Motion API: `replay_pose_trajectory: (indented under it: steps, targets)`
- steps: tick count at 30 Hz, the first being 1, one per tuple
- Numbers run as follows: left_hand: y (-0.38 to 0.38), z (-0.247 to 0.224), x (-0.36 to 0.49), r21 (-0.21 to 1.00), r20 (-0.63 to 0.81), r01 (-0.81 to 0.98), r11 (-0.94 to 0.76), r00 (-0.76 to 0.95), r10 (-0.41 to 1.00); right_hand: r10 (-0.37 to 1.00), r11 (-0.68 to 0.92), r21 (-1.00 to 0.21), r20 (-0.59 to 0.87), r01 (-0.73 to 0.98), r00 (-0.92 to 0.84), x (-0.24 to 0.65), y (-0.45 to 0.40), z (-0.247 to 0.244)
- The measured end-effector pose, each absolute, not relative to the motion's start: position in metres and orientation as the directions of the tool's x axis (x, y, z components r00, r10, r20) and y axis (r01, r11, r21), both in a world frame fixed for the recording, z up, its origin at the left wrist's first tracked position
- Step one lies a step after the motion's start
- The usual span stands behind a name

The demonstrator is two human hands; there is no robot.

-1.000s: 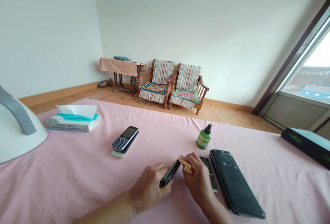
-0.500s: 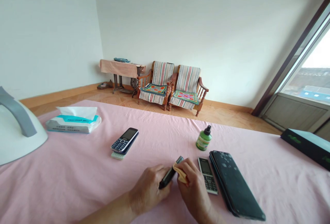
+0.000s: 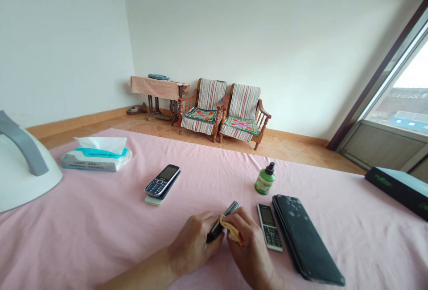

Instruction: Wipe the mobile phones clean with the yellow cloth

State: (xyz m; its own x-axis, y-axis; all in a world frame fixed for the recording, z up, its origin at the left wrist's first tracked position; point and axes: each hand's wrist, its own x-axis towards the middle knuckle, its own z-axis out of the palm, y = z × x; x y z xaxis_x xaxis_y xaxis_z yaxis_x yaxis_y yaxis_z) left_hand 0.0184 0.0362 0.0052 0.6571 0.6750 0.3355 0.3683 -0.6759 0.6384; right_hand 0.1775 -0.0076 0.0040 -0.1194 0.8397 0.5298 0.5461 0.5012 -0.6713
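My left hand (image 3: 195, 243) grips a dark phone (image 3: 216, 231), tilted on its edge above the pink cloth. Pinched in my right hand (image 3: 249, 245) is a small yellow cloth (image 3: 233, 231), which touches the phone's side. Just right of that hand lies a keypad phone (image 3: 270, 228) with a silver edge, beside a large dark case (image 3: 307, 241) with pale marks on it. A green bottle (image 3: 265, 179) with a black cap stands behind them. Another keypad phone (image 3: 162, 180) rests on a stack at the left.
A tissue pack (image 3: 96, 156) lies at the back left, near a white object with a grey handle (image 3: 26, 152). A black box (image 3: 397, 192) sits at the right edge. Two wooden chairs (image 3: 242, 125) stand beyond the pink-covered surface (image 3: 113, 236).
My right hand and the yellow cloth have shifted slightly left and down along the phone's side. My left hand keeps its grip almost unmoved.
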Motion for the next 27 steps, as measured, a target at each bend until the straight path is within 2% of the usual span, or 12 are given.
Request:
replay_pose_trajectory:
  steps: [3,8,14,17,22,27]
  targets:
    - [0.036,0.006,0.018,0.641,0.342,0.363,-0.677,0.655,0.674,0.839,0.493,-0.674,0.536,0.550,-0.096,0.176,-0.008,0.005]
    - [0.037,0.007,0.018,0.638,0.331,0.377,-0.672,0.653,0.681,0.823,0.536,-0.653,0.545,0.535,-0.160,0.174,-0.009,0.008]
    - [0.036,0.008,0.020,0.610,0.320,0.414,-0.676,0.652,0.687,0.844,0.359,-0.614,0.536,0.703,0.037,0.194,0.006,0.002]
    - [0.036,0.007,0.020,0.610,0.317,0.413,-0.676,0.654,0.687,0.831,0.341,-0.599,0.552,0.724,0.065,0.202,0.013,0.001]
    - [0.038,0.007,0.019,0.616,0.317,0.409,-0.673,0.653,0.688,0.816,0.411,-0.566,0.578,0.715,-0.011,0.193,0.006,0.001]
    - [0.038,0.008,0.016,0.669,0.301,0.371,-0.644,0.657,0.692,0.767,0.582,-0.533,0.611,0.614,-0.197,0.166,-0.013,-0.002]
